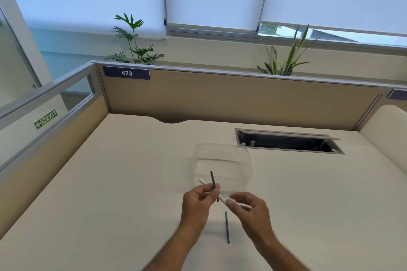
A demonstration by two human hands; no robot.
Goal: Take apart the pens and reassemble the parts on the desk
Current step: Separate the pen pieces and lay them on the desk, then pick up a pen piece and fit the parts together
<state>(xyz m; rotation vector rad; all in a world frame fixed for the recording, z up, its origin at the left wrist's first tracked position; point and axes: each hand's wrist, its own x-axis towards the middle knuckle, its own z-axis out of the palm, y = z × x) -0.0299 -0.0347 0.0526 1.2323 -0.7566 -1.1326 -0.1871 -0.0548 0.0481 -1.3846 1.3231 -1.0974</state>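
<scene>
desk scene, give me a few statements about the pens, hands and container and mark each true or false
1. The left hand holds a dark thin rod that points upward. True.
2. The clear container holds several pens. False: nothing can be seen inside it.
3. A dark rod lies on the desk between the two forearms. True.
4. The right hand rests flat on the desk. False: it is raised, its fingers at a white pen barrel.
5. The hatch in the desk is shut. False: it stands open.
</scene>
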